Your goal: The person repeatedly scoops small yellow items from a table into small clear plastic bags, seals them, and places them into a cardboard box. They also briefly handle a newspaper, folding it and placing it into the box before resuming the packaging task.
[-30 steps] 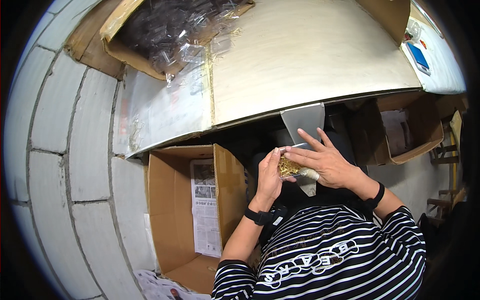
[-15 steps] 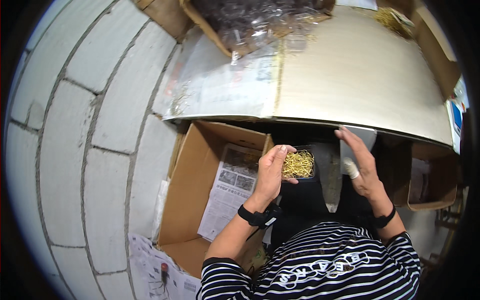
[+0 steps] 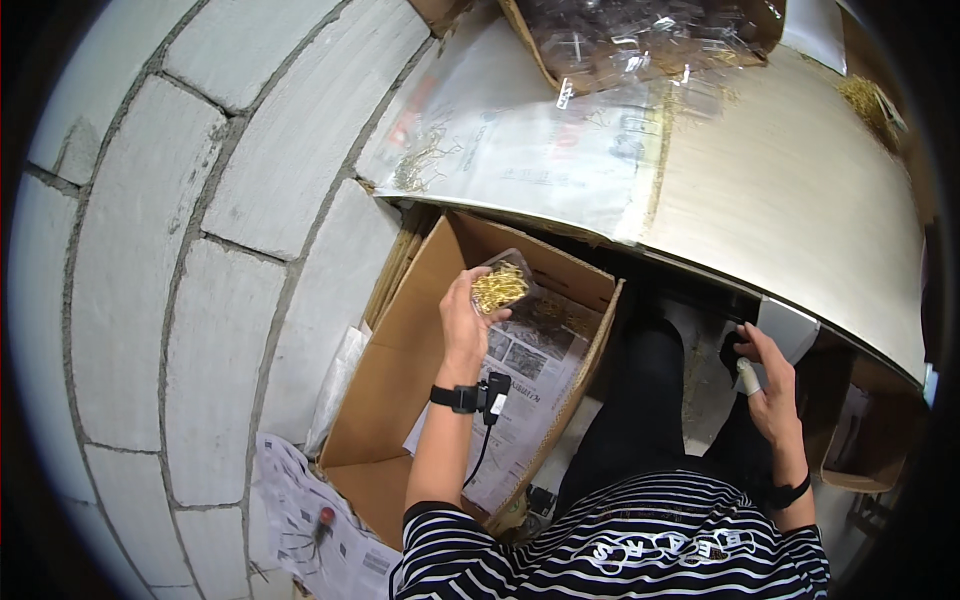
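Note:
My left hand [image 3: 462, 318] holds a small clear plastic box [image 3: 516, 262] above the far end of an open cardboard box [image 3: 385, 370]. The plastic box is tilted and full of thin gold-coloured bent wire pieces [image 3: 498, 290]. Newspaper [image 3: 545, 400] lines the cardboard box's bottom, and some dark and gold bits lie at its far end. My right hand [image 3: 775, 395] hovers over my legs near the table edge, its fingers stretched out and nothing in them. One finger wears a white cover [image 3: 748, 378].
Across the table [image 3: 780, 200] at the back, a carton [image 3: 535, 45] overflows with clear plastic boxes. Loose gold wire pieces [image 3: 425, 165] lie on the plastic sheet, and a gold heap [image 3: 868, 108] sits far right. A block wall [image 3: 220, 340] borders the left; another carton [image 3: 855, 440] stands right.
My left hand has carried the filled plastic box leftward, from above my lap to over the cardboard box. The view has turned left, and my right hand stays over my legs.

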`<act>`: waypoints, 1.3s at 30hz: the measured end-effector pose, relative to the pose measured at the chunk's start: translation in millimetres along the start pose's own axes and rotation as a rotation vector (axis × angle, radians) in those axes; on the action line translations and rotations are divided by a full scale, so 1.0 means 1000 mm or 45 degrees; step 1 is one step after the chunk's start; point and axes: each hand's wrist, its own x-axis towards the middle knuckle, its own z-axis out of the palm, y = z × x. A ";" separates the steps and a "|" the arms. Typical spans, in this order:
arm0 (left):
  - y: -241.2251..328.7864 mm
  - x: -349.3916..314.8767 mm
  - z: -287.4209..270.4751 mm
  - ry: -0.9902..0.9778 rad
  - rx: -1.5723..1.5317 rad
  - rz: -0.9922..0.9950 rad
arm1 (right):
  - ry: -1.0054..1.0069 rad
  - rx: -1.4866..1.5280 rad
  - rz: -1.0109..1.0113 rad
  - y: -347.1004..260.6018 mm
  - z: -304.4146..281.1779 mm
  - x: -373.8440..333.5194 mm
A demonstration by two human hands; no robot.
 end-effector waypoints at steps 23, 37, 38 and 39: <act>-0.273 0.145 -0.124 0.960 0.044 -0.480 | -0.210 -0.405 0.121 0.009 0.015 0.025; -0.227 0.098 -0.184 0.364 0.538 -0.683 | -0.128 -0.597 -0.030 0.008 -0.036 -0.027; -0.213 0.094 -0.199 0.328 0.425 -0.675 | -0.106 -0.616 -0.039 0.009 -0.042 -0.036; -0.191 0.089 -0.188 0.320 0.420 -0.731 | -0.100 -0.635 -0.040 0.013 -0.047 -0.047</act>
